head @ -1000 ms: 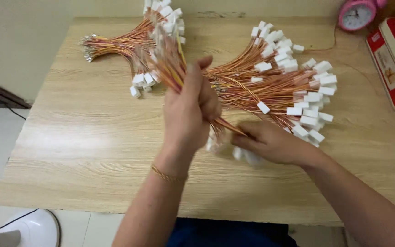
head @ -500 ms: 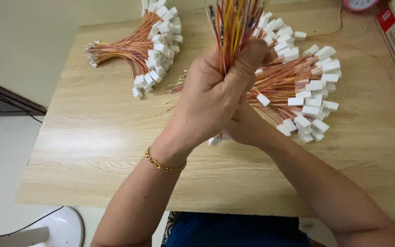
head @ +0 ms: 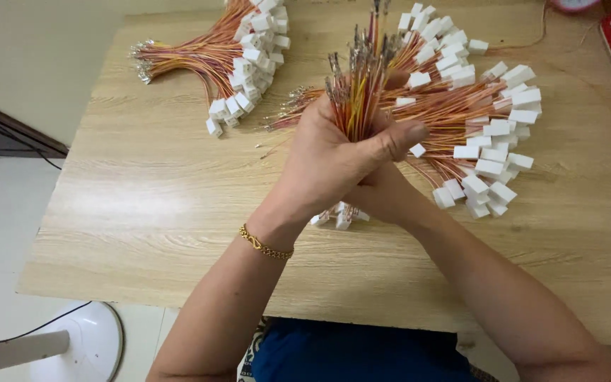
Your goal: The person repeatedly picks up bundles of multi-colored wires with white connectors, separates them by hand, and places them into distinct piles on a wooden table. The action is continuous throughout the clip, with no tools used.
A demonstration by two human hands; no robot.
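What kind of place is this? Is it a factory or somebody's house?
Probably a home work spot, not a factory. A plain wooden table holds heaps of wire leads with white plugs, the left hand grips one bunch of wires, and a white fan base stands on the tiled floor.

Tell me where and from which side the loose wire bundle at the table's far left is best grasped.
Grip the far-left bundle around its narrow gathered wires, just right of the bare metal tips, coming from above. There the strands lie tight together, while the white connectors fan out wide and loose.
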